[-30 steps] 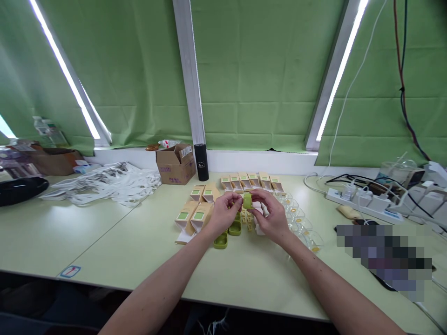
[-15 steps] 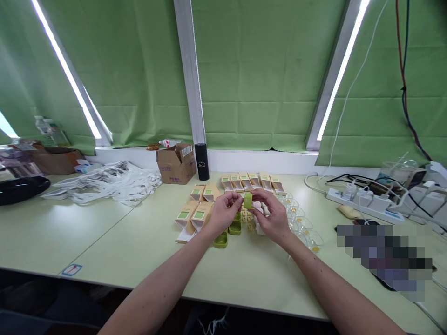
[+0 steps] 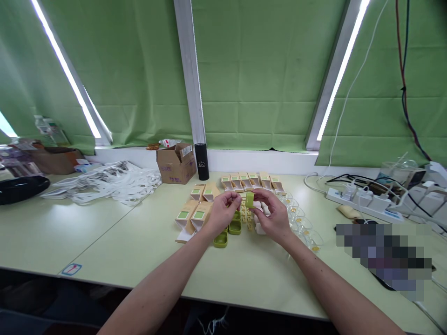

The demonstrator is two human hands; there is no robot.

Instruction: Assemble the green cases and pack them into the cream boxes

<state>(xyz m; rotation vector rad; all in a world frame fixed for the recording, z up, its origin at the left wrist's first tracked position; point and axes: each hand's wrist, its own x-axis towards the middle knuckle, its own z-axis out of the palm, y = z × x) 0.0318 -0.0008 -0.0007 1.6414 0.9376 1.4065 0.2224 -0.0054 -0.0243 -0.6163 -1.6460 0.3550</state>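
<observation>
My right hand (image 3: 274, 217) pinches a small green box (image 3: 249, 200) above the table, thumb and fingers on its right side. Just left of it, my left hand (image 3: 225, 211) is closed, its fingertips pressed together close to the box. Whatever those fingertips hold is too small to make out. Below the hands lie several open green boxes (image 3: 220, 240), partly hidden by my left hand. Rows of small yellow pieces (image 3: 244, 218) lie between them and some white rounded pieces (image 3: 259, 229). Clear plastic covers with yellow spots (image 3: 304, 224) are spread out beside my right wrist.
Folded tan cartons with green labels (image 3: 185, 216) stand left and behind the hands. Farther back are a cardboard box (image 3: 176, 165) and a black cylinder (image 3: 201, 162). White straps (image 3: 111, 184) lie left; a power strip (image 3: 365, 204) with cables lies right, beyond a blurred-out object (image 3: 384, 260).
The green box has turned slightly in my right hand, showing more of its side. My left fingertips have moved a little left, away from it. The surrounding things have not moved.
</observation>
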